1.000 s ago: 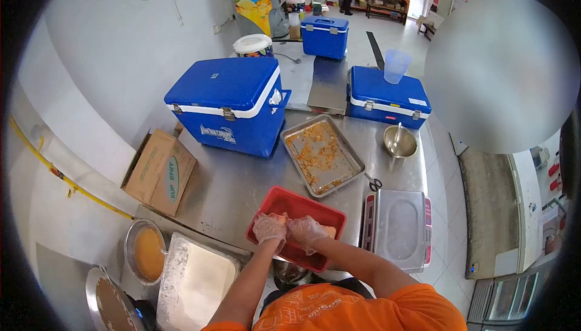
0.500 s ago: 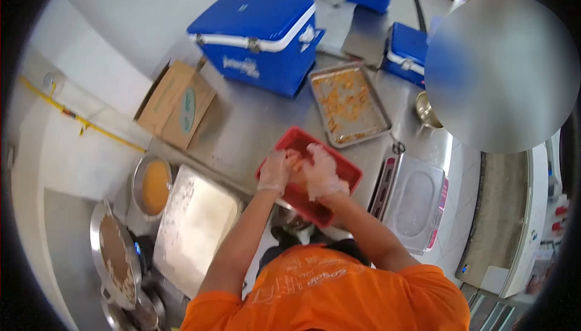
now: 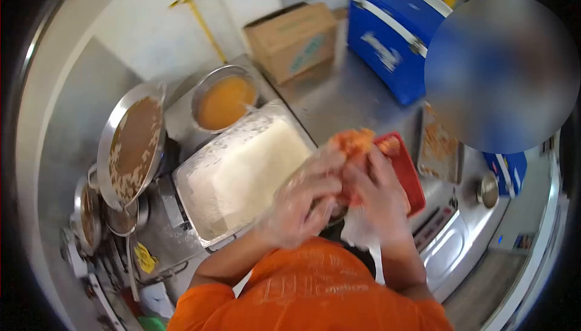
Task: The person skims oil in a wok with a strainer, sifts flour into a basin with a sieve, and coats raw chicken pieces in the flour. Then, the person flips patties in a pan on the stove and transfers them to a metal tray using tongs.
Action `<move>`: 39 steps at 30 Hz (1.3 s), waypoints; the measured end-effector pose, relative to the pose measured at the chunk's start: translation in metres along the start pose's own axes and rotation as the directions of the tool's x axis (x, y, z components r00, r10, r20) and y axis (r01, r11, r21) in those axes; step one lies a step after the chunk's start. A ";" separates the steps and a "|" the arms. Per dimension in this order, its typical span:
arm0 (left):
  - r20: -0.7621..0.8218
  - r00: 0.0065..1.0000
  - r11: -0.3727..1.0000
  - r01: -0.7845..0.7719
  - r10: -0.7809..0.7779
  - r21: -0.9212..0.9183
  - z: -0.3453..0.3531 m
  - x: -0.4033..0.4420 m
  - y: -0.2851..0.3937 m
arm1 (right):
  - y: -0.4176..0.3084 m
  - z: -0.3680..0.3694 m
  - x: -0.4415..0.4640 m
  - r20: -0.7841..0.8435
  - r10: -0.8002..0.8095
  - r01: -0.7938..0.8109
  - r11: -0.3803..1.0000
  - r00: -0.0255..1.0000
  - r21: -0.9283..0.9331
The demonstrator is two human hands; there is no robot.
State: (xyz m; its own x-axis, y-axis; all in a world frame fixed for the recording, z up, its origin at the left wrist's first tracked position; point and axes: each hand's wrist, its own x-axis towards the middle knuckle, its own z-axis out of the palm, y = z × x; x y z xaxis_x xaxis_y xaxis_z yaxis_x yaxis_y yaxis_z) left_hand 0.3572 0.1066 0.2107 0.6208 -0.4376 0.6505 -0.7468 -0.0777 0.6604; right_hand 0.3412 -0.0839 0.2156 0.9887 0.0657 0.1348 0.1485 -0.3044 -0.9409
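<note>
Both hands wear clear plastic gloves. My left hand [image 3: 305,201] and my right hand [image 3: 378,195] are raised close together, with orange, raw-looking coated meat [image 3: 354,146] gripped between them. The meat hangs at the left end of the red tub [image 3: 411,176], which my right hand partly hides. More of the orange pieces show at the tub's upper end. Just left of my left hand lies a metal tray of white flour [image 3: 254,167]. Beyond the tray is a steel bowl of orange liquid [image 3: 225,102].
A large pan of brown contents [image 3: 136,149] stands at the left, with smaller pots below it. A cardboard box [image 3: 293,40] and a blue cooler [image 3: 390,37] stand at the back. On the right are a tray with orange bits [image 3: 439,149], a metal bowl [image 3: 487,190] and a scale [image 3: 448,240].
The view has swung left toward the flour tray and pan. My hands have come up out of the red tub, carrying orange meat toward the tray.
</note>
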 end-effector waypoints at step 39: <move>0.014 0.624 0.517 0.635 -0.782 0.574 -0.110 -0.241 -0.278 | 0.164 0.062 0.084 -0.146 0.231 -0.179 0.131 0.962 -0.975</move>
State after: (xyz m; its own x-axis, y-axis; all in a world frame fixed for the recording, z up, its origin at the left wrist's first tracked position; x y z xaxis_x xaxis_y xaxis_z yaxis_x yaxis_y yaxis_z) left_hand 0.4413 0.3326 -0.0887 0.9675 -0.2249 -0.1158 -0.1289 -0.8322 0.5392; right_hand 0.4475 -0.0693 0.0532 0.9885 -0.1454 -0.0419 -0.1373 -0.9782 0.1558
